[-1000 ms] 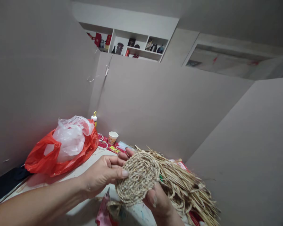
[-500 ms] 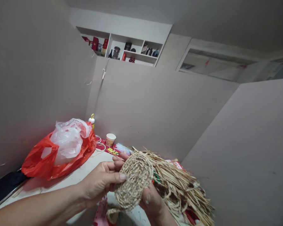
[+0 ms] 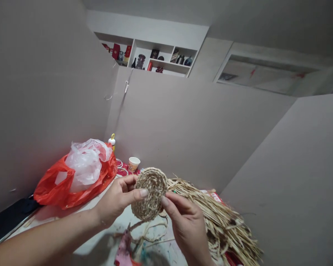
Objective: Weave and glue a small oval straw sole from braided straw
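An oval mat of coiled, braided straw is held up over the table, its flat face toward me. My left hand grips its left side, thumb on the face and fingers behind. At the right edge of the mat, my right hand pinches the rim between thumb and fingers. A braided tail hangs from the mat's lower edge. Below it, loose straw strands lie on the table beside a pink patterned object, whose kind I cannot make out.
A big heap of dry straw covers the table's right side. At the left sits a red plastic bag with a clear bag in it. A paper cup and a yellow-and-white bottle stand at the back, near grey partitions.
The mat has moved up and left and is turned a little. My right hand has shifted from under its lower right to pinching its right rim. Loose strands below now show.
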Demonstrator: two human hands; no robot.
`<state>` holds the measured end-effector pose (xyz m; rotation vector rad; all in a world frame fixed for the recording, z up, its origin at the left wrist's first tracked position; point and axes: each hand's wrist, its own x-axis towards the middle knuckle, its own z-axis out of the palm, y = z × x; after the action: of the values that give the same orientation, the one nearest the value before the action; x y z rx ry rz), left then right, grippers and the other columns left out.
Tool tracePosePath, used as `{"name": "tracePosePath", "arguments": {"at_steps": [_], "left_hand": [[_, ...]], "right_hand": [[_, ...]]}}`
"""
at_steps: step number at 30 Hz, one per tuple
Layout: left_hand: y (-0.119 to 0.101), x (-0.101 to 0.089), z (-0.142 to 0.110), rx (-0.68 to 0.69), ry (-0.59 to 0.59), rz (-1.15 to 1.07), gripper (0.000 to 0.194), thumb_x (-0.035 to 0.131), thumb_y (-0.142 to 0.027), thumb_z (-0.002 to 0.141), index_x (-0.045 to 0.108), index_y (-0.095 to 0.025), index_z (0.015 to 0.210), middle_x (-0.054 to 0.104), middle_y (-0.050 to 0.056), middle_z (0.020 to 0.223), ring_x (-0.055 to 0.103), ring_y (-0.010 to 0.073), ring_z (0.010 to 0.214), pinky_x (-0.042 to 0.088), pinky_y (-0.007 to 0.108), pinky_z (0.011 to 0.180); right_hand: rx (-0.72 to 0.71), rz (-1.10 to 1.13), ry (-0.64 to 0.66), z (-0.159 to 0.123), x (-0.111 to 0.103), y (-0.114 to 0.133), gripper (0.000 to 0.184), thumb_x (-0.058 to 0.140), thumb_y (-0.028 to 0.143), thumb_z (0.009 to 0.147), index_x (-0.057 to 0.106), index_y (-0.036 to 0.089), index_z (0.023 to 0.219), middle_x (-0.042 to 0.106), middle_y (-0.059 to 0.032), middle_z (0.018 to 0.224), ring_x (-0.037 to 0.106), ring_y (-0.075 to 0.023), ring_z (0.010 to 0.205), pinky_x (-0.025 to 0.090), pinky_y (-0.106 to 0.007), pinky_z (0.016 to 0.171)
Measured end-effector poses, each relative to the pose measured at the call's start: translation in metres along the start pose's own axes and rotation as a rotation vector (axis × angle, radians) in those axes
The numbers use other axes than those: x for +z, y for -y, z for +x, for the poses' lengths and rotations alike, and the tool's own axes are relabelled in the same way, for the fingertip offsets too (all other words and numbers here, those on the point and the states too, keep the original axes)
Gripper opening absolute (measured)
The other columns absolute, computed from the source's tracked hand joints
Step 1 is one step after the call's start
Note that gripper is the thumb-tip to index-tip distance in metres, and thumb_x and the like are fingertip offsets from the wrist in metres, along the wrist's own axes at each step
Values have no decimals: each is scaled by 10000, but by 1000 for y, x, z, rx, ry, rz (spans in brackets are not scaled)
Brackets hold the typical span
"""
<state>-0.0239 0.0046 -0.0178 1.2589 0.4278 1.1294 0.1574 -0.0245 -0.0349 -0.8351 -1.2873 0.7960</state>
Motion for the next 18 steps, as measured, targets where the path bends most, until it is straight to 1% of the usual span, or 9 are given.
{"name": "tracePosePath", "arguments": {"at_steps": [2, 5, 8, 10, 12, 15, 18], "left_hand": [[-3, -3, 0, -2, 51, 57, 226, 754, -323, 736, 732, -166, 898, 697, 33, 808, 601, 146, 747, 457, 267, 710], [-5, -7, 3, -51, 67, 87, 175, 760, -306, 725, 740, -158, 815, 694, 25, 740, 599, 128, 654, 459, 249, 632], [-4, -10, 7, -63, 29, 117, 183, 762, -311, 717, 736, -141, 780, 691, 29, 700, 592, 122, 606, 459, 242, 590], [-3, -11, 8, -38, -27, 145, 210, 761, -321, 718, 730, -130, 801, 699, 39, 726, 600, 127, 627, 467, 244, 602], [-1, -11, 9, -26, -65, 162, 233, 759, -331, 720, 721, -121, 813, 700, 46, 747, 606, 136, 657, 476, 252, 625], [2, -11, 9, -44, -55, 163, 247, 755, -339, 726, 715, -113, 818, 697, 51, 759, 608, 142, 677, 480, 260, 644], [3, -10, 9, -71, -26, 160, 254, 763, -339, 717, 713, -120, 837, 696, 47, 772, 607, 142, 680, 479, 259, 645]], "right_hand": [[-15, -77, 67, -1, 4, 8, 61, 757, 264, 761, 798, 265, 806, 723, -14, 699, 629, -166, 640, 519, -253, 566], [-26, -204, 117, -1, 8, 14, 81, 742, 273, 767, 806, 260, 813, 698, -15, 631, 598, -151, 579, 500, -242, 527], [40, -192, 90, 0, 9, 13, 98, 766, 289, 731, 807, 254, 812, 715, -22, 622, 593, -143, 521, 508, -245, 500], [84, -142, 62, 1, 8, 11, 94, 776, 303, 718, 802, 249, 789, 727, -25, 617, 608, -145, 517, 521, -243, 502], [88, -142, 51, 2, 7, 10, 71, 772, 304, 728, 794, 242, 754, 726, -21, 610, 618, -141, 538, 520, -226, 513], [71, -167, 32, 3, 6, 11, 57, 771, 291, 736, 782, 236, 726, 716, -6, 614, 611, -122, 553, 509, -196, 519], [110, -135, 30, 4, 9, 13, 65, 787, 284, 710, 765, 223, 708, 697, 12, 598, 584, -99, 523, 497, -180, 505]]}}
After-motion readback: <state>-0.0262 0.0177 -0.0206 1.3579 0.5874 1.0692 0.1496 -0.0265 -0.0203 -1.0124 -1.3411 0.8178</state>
